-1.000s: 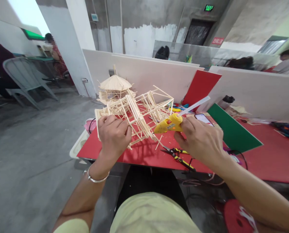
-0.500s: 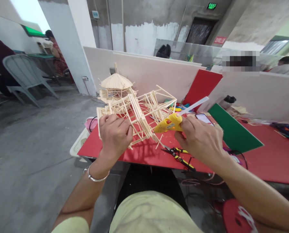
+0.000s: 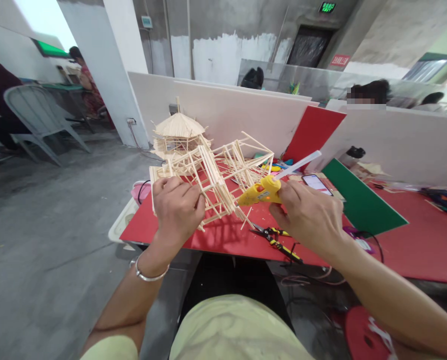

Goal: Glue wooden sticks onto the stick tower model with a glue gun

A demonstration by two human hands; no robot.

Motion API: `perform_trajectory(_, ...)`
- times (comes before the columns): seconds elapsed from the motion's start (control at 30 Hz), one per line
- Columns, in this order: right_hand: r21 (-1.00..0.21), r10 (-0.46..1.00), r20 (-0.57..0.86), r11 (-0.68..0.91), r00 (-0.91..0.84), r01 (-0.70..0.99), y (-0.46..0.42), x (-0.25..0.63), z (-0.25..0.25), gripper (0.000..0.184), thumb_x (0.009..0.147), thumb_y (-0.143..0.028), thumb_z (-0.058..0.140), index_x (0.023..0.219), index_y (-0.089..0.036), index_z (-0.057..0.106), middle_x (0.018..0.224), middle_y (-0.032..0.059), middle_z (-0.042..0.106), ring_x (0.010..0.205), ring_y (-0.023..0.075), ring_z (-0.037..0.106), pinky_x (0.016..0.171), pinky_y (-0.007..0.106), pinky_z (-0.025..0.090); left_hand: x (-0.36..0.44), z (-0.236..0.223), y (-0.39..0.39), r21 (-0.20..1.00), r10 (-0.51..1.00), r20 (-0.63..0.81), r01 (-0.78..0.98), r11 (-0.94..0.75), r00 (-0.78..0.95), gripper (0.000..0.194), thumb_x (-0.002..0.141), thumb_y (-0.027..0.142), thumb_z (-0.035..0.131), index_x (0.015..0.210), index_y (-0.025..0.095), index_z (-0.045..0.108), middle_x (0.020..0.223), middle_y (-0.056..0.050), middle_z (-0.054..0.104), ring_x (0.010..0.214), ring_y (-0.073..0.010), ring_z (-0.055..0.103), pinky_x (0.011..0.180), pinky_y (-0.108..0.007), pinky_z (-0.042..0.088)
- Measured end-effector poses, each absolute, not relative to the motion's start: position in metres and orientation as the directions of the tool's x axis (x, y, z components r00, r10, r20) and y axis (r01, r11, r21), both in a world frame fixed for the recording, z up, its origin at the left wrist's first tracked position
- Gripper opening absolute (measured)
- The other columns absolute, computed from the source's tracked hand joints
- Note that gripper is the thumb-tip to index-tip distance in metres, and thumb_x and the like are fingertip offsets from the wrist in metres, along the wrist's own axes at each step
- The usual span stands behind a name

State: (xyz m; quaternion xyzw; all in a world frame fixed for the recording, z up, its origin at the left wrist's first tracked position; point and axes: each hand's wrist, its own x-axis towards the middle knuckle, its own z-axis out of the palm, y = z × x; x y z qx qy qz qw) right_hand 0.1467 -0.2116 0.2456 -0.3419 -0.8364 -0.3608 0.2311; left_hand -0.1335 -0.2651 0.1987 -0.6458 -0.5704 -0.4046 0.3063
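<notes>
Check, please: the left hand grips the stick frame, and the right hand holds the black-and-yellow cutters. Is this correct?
Not fully: in the head view, the right hand holds a yellow glue gun, not the cutters. The left hand does grip the stick frame.

The left hand (image 3: pixel 178 207) grips a wooden stick frame (image 3: pixel 212 180) above the red tabletop (image 3: pixel 223 241). The right hand (image 3: pixel 311 212) holds a yellow glue gun (image 3: pixel 259 191), its nozzle at the frame's lower right edge, perhaps touching it. Black-and-yellow pliers (image 3: pixel 278 242) lie near a green board (image 3: pixel 364 197). Behind the frame stands a round-roofed stick model (image 3: pixel 180 127).
</notes>
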Motion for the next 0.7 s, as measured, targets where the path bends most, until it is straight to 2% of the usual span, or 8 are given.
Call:
perform_trajectory(0.33, 0.444, 0.412, 0.633, 0.501, -0.656, 0.743, -0.2107, 0.1464, 0.2439, 0.026, 0.092, -0.025, 0.052, 0.112, -0.015, 0.065, 0.079, 0.0044, 0.066, 0.069, 0.0170, 0.057, 0.056, 0.032, 0.015, -0.1339, 0.1983, -0.2657, 0.103, 0.496, 0.868, 0.978, -0.181, 0.001, 0.018, 0.080, 0.015, 0.062, 0.064, 0.023, 0.059, 0.061, -0.002, 0.062, 0.075, -0.0228, 0.055, 0.086, -0.045, 0.035)
perform_trajectory(0.57, 0.486, 0.359, 0.643, 0.491, -0.676, 0.723, -0.2149, 0.1486, 0.2458, 0.027, 0.092, -0.025, 0.053, 0.113, -0.014, 0.066, 0.075, 0.0040, 0.067, 0.065, 0.0173, 0.058, 0.056, 0.032, 0.016, -0.1362, 0.1963, -0.2646, 0.063, 0.473, 0.881, 0.987, -0.148, 0.015, 0.023, 0.081, 0.016, 0.063, 0.061, 0.023, 0.054, 0.060, -0.001, 0.059, 0.074, -0.0222, 0.055, 0.086, -0.044, 0.035)
perform_trajectory(0.7, 0.481, 0.373, 0.640, 0.489, -0.672, 0.728, -0.2176, 0.1512, 0.2459, 0.028, 0.091, -0.026, 0.053, 0.113, -0.014, 0.066, 0.076, 0.0046, 0.069, 0.065, 0.0180, 0.059, 0.055, 0.031, 0.017, -0.1372, 0.1958, -0.2646, 0.091, 0.474, 0.881, 0.984, -0.154, -0.007, 0.023, 0.082, 0.016, 0.062, 0.061, 0.023, 0.054, 0.059, -0.001, 0.059, 0.074, -0.0223, 0.055, 0.086, -0.044, 0.034)
